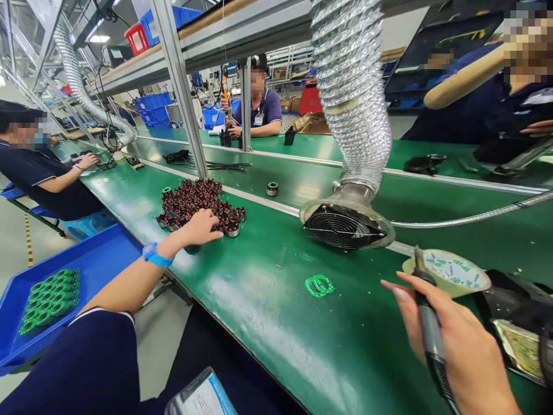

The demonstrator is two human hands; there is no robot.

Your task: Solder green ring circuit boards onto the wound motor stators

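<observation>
My left hand (195, 229), with a blue band on the wrist, reaches over the near side of a pile of small motor stators (190, 199) with copper-coloured windings. Its thumb stands apart from the fingers, and some fingertips are hidden against the pile. At the right, my right hand (470, 351) is closed around the dark handle of a soldering iron (430, 323), whose tip points up and away from me. Between the hands, two overlapping green circuit-board rings (319, 285) lie on the green bench (268, 323). A single stator (272, 188) stands farther back.
A silver duct with a fan hood (348, 225) hangs low over the bench. A tape roll (453, 271) lies beside the iron's tip. At lower left, a blue bin (103, 248) holds green ring panels (52, 300). Metal posts rise behind the pile; several co-workers sit around.
</observation>
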